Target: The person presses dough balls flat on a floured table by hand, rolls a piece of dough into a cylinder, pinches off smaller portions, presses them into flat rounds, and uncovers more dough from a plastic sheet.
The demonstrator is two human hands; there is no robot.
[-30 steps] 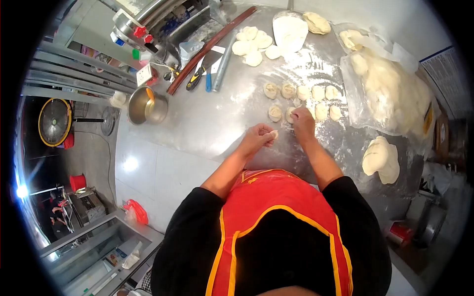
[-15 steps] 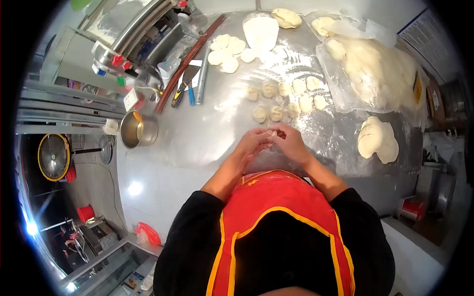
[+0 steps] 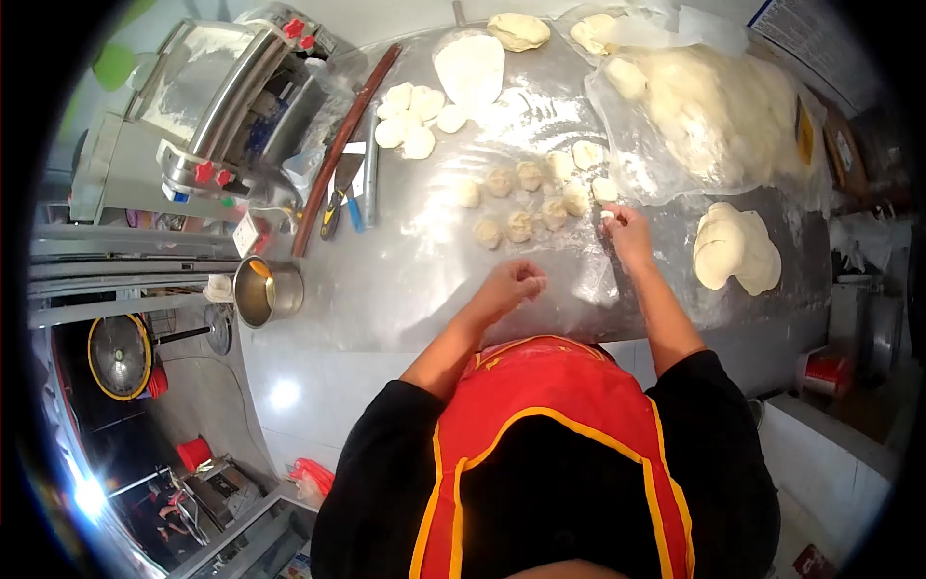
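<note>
Several small dough pieces [image 3: 519, 227] lie in two rough rows on the floured metal table [image 3: 424, 280]. My left hand [image 3: 511, 290] hovers below them near the table's front, fingers curled together; whether anything is between them is too small to tell. To the right, my right hand [image 3: 627, 233] pinches a small pale piece of dough [image 3: 608, 216], just below the right end of the rows. A larger folded dough lump [image 3: 735, 249] rests further right.
Plastic-covered dough [image 3: 709, 116] lies at the back right. Flat dough rounds [image 3: 410, 116] and a dough sheet [image 3: 470, 70] are at the back. A red-brown rod [image 3: 345, 150], grey rod [image 3: 371, 174], scraper [image 3: 332, 214], metal pot [image 3: 267, 292] and roller machine [image 3: 217, 125] stand left.
My hands, together half a second ago, are apart: the right has moved right and up towards the rows' end. The camera view has turned, shifting the table's contents left.
</note>
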